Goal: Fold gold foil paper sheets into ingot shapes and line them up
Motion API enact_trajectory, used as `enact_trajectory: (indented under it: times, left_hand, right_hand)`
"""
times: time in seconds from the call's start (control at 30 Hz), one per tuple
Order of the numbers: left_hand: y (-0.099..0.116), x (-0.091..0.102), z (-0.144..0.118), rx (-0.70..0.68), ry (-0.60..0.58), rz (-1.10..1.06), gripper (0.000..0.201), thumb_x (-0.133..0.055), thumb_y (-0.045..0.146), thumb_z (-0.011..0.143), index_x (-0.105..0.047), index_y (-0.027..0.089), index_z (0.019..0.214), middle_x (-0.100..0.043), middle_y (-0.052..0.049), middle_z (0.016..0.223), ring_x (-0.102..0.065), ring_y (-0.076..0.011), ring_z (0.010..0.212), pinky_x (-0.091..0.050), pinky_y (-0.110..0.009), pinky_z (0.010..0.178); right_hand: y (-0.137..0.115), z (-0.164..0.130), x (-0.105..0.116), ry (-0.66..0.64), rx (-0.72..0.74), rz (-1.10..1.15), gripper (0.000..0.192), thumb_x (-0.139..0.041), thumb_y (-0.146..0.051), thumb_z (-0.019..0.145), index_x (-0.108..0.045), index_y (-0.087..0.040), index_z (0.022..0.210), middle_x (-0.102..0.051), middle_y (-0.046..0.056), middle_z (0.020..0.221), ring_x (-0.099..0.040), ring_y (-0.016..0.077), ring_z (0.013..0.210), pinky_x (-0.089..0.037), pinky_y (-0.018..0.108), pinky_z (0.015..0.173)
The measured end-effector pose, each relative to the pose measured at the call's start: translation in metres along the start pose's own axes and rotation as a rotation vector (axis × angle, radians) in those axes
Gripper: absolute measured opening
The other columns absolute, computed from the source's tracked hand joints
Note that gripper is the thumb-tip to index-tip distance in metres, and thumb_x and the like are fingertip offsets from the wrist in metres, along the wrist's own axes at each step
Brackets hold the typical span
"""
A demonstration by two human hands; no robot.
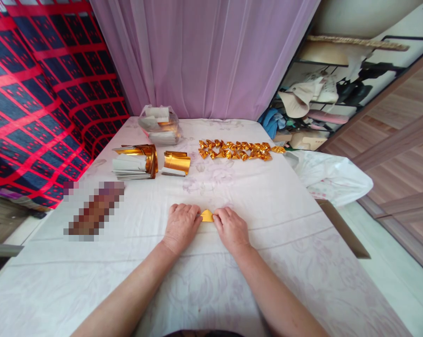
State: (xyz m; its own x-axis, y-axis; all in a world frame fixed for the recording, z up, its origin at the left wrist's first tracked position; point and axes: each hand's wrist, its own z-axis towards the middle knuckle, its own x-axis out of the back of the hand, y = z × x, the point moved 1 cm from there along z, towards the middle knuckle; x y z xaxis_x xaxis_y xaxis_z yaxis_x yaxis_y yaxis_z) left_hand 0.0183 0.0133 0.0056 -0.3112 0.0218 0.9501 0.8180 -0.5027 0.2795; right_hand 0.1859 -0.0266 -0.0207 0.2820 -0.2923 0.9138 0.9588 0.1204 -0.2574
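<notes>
Between my two hands a small piece of gold foil paper (pixel 207 216), folded to a peak, lies on the floral cloth. My left hand (pixel 183 225) has its fingers closed on the paper's left end. From the other side my right hand (pixel 231 227) pinches the right end. Beyond them sit a stack of gold foil sheets (pixel 177 163) and a larger curled bundle of foil sheets (pixel 134 162). Several folded gold foil pieces (pixel 236 150) stand in rows at the back right.
A clear plastic bag (pixel 159 125) of more sheets stands at the table's far end. On the left lies a pixelated object (pixel 95 210). A white plastic bag (pixel 332 178) hangs by the right edge, near a cluttered shelf (pixel 324 93). A purple curtain (pixel 204 56) closes off the back.
</notes>
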Motion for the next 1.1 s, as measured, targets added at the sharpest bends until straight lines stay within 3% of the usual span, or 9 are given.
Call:
enact_trajectory:
  times: [0.43, 0.7, 0.9, 1.1]
  left_hand:
    - [-0.006, -0.005, 0.002, 0.038, 0.004, -0.113, 0.012, -0.059, 0.031, 0.087, -0.068, 0.025, 0.081, -0.069, -0.002, 0.084, -0.058, -0.0226, 0.086, -0.035, -0.040, 0.082]
    - [-0.003, -0.003, 0.006, 0.068, -0.017, -0.109, 0.016, -0.065, 0.040, 0.085, -0.069, 0.025, 0.080, -0.069, -0.003, 0.083, -0.058, -0.0242, 0.086, -0.034, -0.041, 0.082]
    - [-0.003, 0.000, 0.007, 0.087, -0.073, -0.118, 0.012, -0.064, 0.036, 0.085, -0.069, 0.025, 0.082, -0.069, -0.002, 0.087, -0.059, -0.0249, 0.090, -0.035, -0.042, 0.085]
    - [-0.007, 0.000, 0.007, 0.088, -0.095, -0.165, 0.010, -0.061, 0.030, 0.084, -0.070, 0.026, 0.085, -0.070, -0.001, 0.089, -0.059, -0.0242, 0.091, -0.034, -0.042, 0.087]
  right_hand:
    - [-0.006, 0.001, 0.007, -0.096, 0.003, -0.014, 0.014, -0.054, -0.017, 0.090, -0.065, -0.025, 0.092, -0.063, 0.002, 0.090, -0.058, 0.0153, 0.079, -0.039, 0.026, 0.066]
    - [-0.012, 0.003, 0.008, -0.060, -0.039, 0.019, 0.010, -0.061, -0.032, 0.087, -0.061, -0.023, 0.085, -0.062, 0.002, 0.087, -0.058, 0.0159, 0.077, -0.037, 0.026, 0.065]
    - [-0.005, 0.002, 0.008, -0.100, -0.058, 0.145, 0.002, -0.060, -0.023, 0.086, -0.062, -0.024, 0.087, -0.063, 0.000, 0.088, -0.060, 0.0155, 0.081, -0.039, 0.025, 0.068]
    - [0.008, 0.003, 0.005, -0.132, -0.082, 0.323, 0.017, -0.055, -0.011, 0.084, -0.065, -0.024, 0.088, -0.065, 0.000, 0.089, -0.061, 0.0134, 0.080, -0.043, 0.024, 0.071]
